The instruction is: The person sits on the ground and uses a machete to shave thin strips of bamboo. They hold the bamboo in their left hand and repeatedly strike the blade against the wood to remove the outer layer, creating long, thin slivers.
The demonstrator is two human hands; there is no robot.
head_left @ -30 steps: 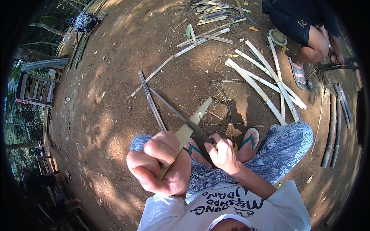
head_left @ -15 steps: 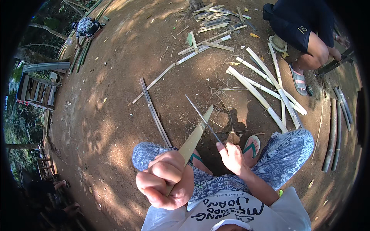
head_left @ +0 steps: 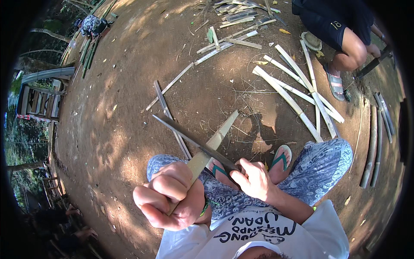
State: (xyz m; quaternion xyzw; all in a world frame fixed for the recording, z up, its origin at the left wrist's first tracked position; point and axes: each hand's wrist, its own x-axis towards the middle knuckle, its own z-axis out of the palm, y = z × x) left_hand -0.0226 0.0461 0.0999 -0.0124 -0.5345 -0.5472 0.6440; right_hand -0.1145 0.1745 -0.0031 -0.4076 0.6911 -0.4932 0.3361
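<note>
Left hand point(head_left: 170, 200) is clenched in a fist round the lower end of a pale bamboo strip point(head_left: 213, 144), held low & close to the body; strip is angled up and away to the right, its far tip seen over bare dirt; right hand point(head_left: 254, 179) is closed on the handle of a long dark blade point(head_left: 189, 139), w/ the blade laid across the strip approx. at mid-length, touching it, and its point reaching up-left; both hands are seen above patterned blue trousers and a white printed shirt; two feet in green-strapped flip-flops point(head_left: 280, 157) are planted just beyond the hands; a thin split stick point(head_left: 166, 110) is lying on the ground point(head_left: 120, 108) just past the blade; further out, long pale bamboo slats point(head_left: 289, 97) are spread to the right, w/ dark poles point(head_left: 373, 142) laid by the right rim; a heap of short offcuts point(head_left: 235, 23) is seen near the top; another person point(head_left: 340, 30) is crouched at upper right, a dark tool held in one hand; a wooden ladder-like frame point(head_left: 36, 103) is seen at far left.
</note>
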